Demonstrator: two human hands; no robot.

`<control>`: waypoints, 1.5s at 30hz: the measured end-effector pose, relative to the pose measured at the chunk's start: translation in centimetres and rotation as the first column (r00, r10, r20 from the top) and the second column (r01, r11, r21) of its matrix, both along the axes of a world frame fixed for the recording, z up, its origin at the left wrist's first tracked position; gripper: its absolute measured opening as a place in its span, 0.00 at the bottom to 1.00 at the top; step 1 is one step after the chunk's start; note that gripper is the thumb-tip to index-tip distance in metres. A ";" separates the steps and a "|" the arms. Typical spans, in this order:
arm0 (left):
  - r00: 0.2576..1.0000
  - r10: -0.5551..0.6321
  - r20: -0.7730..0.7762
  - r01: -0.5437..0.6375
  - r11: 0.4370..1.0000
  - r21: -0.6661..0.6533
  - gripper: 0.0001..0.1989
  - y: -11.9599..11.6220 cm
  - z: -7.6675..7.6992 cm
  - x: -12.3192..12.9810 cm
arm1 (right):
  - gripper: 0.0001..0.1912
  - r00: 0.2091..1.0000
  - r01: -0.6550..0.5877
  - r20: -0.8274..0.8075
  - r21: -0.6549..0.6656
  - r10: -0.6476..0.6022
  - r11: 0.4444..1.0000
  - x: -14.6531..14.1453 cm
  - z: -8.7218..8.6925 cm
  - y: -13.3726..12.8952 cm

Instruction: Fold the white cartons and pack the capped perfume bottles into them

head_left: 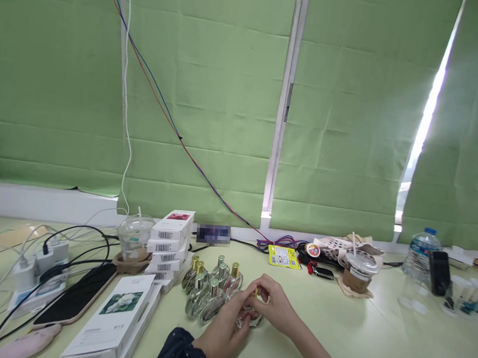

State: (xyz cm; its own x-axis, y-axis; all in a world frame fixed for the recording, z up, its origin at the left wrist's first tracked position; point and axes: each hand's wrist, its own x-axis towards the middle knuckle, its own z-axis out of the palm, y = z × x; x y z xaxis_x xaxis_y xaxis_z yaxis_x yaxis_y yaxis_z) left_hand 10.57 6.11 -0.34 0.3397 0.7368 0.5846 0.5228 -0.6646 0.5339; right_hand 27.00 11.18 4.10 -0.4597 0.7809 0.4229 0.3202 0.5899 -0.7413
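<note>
My left hand [230,320] is wrapped round a small clear glass perfume bottle [250,319] with a pinkish tint, low over the table. At the bottle's top, the fingers of my right hand [272,302] pinch together around its gold-coloured neck or cap; the exact grip is partly hidden. Just left of my hands stands a cluster of several similar oval perfume bottles [212,302], some with gold caps and some with silver or pale green ones.
White boxes [170,245] are stacked behind the bottles, and a flat white box [113,317] lies front left. A phone [80,293], chargers and cables fill the left. Behind on the right are a yellow packet [285,257], iced drink cup [358,273] and water bottle [421,252].
</note>
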 end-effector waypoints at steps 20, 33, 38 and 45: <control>0.999 -0.016 0.032 0.017 1.000 -0.021 0.31 0.2 -0.1 0.1 | 0.06 0.999 -0.038 -0.026 -0.051 0.036 0.998 0.4 -0.7 0.1; 0.997 -0.004 0.074 0.006 0.999 -0.034 0.28 0.1 0.0 0.2 | 0.04 0.996 -0.065 -0.071 -0.072 0.060 0.995 0.4 -1.1 0.3; 0.999 -0.008 0.048 0.009 1.000 -0.021 0.28 0.1 0.2 0.3 | 0.04 0.995 -0.074 -0.077 -0.100 0.066 0.992 0.4 -1.1 0.1; 0.973 0.185 -0.140 -0.161 0.972 0.170 0.38 -0.6 0.1 -0.2 | 0.23 0.994 -0.087 -0.078 -0.194 0.073 0.977 0.8 -2.3 0.8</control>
